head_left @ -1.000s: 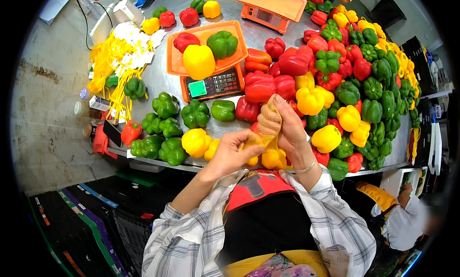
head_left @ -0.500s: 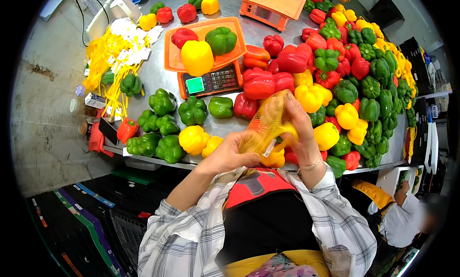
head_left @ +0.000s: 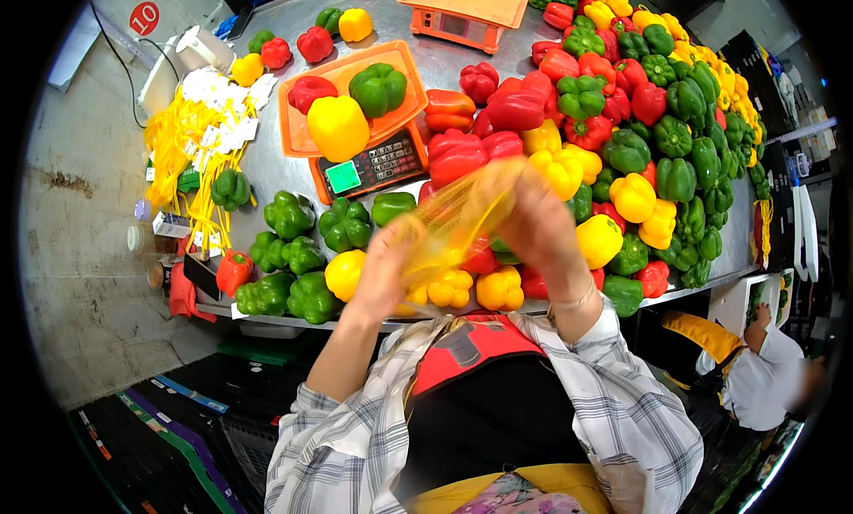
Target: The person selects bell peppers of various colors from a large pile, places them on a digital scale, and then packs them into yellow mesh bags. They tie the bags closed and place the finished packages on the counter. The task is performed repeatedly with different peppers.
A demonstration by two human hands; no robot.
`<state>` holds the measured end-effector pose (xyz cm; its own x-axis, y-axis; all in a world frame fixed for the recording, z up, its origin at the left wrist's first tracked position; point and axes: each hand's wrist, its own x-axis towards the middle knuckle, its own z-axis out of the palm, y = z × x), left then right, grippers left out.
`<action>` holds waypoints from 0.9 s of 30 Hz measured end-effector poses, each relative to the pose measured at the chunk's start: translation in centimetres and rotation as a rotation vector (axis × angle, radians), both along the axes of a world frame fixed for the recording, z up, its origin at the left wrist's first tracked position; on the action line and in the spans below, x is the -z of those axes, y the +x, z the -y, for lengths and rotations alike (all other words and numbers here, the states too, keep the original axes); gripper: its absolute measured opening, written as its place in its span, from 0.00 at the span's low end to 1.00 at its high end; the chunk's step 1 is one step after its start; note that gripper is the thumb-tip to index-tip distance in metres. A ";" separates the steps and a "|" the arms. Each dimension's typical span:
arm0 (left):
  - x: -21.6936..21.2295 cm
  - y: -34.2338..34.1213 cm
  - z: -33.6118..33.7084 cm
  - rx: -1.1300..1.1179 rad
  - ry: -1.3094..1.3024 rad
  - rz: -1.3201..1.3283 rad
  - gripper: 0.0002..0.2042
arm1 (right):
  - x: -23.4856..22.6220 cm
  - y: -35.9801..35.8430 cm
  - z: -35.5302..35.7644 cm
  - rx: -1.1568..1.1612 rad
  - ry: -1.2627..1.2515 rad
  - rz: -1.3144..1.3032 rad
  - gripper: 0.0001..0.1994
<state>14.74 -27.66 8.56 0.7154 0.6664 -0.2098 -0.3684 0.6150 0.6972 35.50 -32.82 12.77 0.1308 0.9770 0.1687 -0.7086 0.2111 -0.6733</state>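
A yellow mesh net bag (head_left: 458,221) is stretched between my two hands above the table's near edge, smeared by motion. My left hand (head_left: 384,270) is closed on its left end, and my right hand (head_left: 540,225) grips the other end, fingers blurred. Yellow bell peppers (head_left: 499,288) lie just beneath the net. Ahead of my left hand, an orange scale (head_left: 373,163) carries red, yellow and green peppers in its tray (head_left: 291,134). Several green peppers (head_left: 345,225) sit in front of it, and red peppers (head_left: 458,157) lie beyond the net.
A large heap of mixed bell peppers (head_left: 675,132) fills the table's right side. Yellow net bags with white tags (head_left: 200,145) lie at the left. A second orange scale (head_left: 462,16) stands at the back. Black crates (head_left: 178,443) are below left; another person (head_left: 755,381) is at right.
My hands have moved apart, my left one leftward, and the net is now stretched wide between them. The view has shifted slightly, so the table's things sit further left.
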 end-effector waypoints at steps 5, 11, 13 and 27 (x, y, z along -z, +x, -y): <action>-1.5 -0.7 -0.1 0.262 0.473 -0.184 0.11 | 4.6 1.5 -0.6 -0.301 -0.112 -0.362 0.09; -2.2 0.8 -2.7 -0.325 0.277 0.017 0.06 | 0.4 -3.1 1.8 -0.441 -0.270 0.412 0.14; -2.8 0.8 -2.8 -0.307 0.162 0.105 0.06 | 0.1 -2.5 1.6 -0.399 -0.188 0.524 0.13; -1.5 -1.1 -0.6 0.047 0.322 -0.330 0.12 | 3.6 -2.9 -1.3 -0.299 -0.370 -0.061 0.12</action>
<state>13.65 -27.03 10.07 0.6761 0.7034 -0.2193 -0.0712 0.3586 0.9308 32.61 -31.47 9.21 -0.1659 0.9664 -0.1965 -0.7423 -0.2536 -0.6202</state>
